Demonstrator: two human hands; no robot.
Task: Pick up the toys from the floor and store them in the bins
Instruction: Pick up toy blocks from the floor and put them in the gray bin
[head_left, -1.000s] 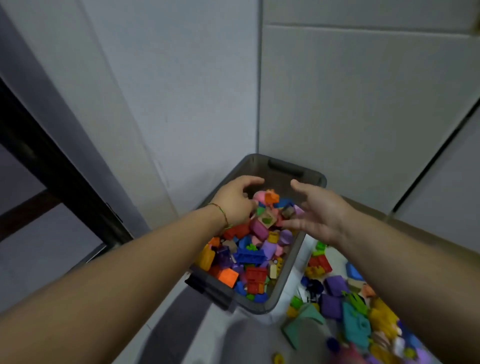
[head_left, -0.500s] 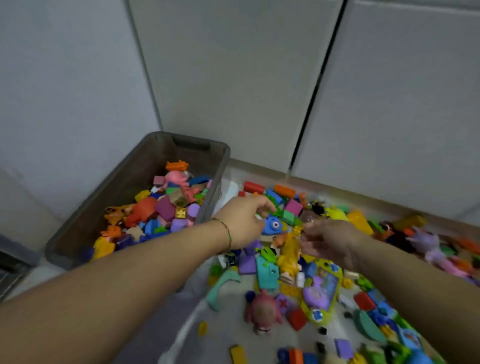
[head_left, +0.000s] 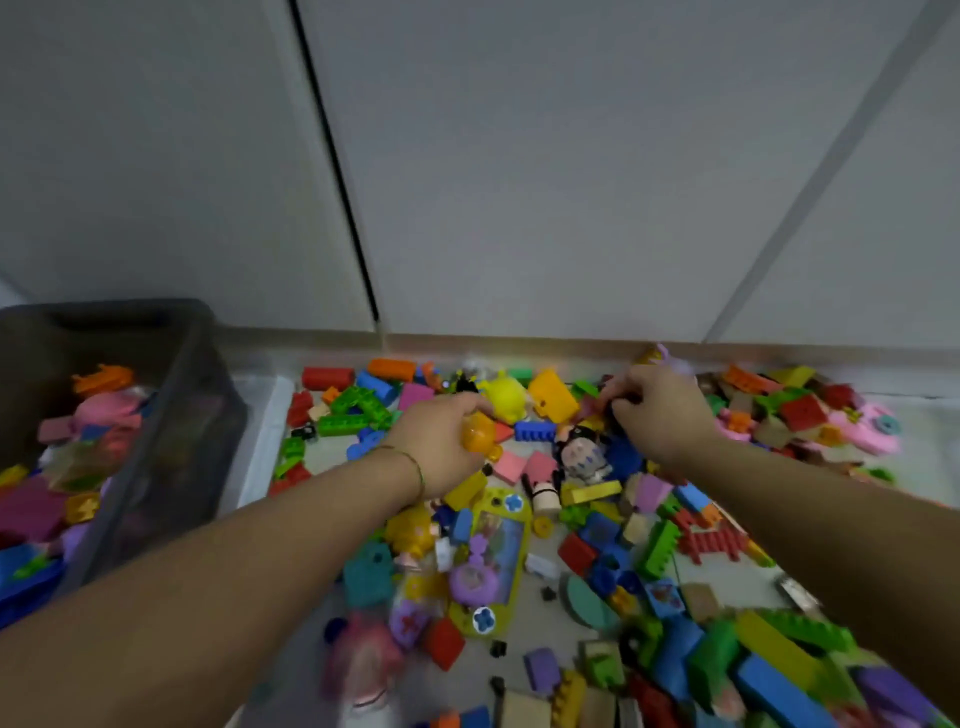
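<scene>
Many coloured bricks and small toys lie spread over the pale floor (head_left: 727, 577) in front of me. My left hand (head_left: 436, 447) is closed around an orange round toy (head_left: 479, 435) in the middle of the pile. To its right, my right hand (head_left: 657, 415) is curled down into the toys, fingertips on small dark pieces I cannot make out. The grey bin (head_left: 202, 415) stands at the left, holding several bricks and pink toys.
A yellow toy phone (head_left: 493, 561) lies below my left wrist. A yellow round toy (head_left: 504, 397) and a blue comb-like brick (head_left: 535, 431) sit between my hands. White cabinet doors (head_left: 519, 182) rise behind the pile. Pink toys (head_left: 867, 431) lie at the right.
My view swung right, away from the bin and over the floor pile. Both hands left the bin, reached farther into the toys, and the left one closed on the orange toy.
</scene>
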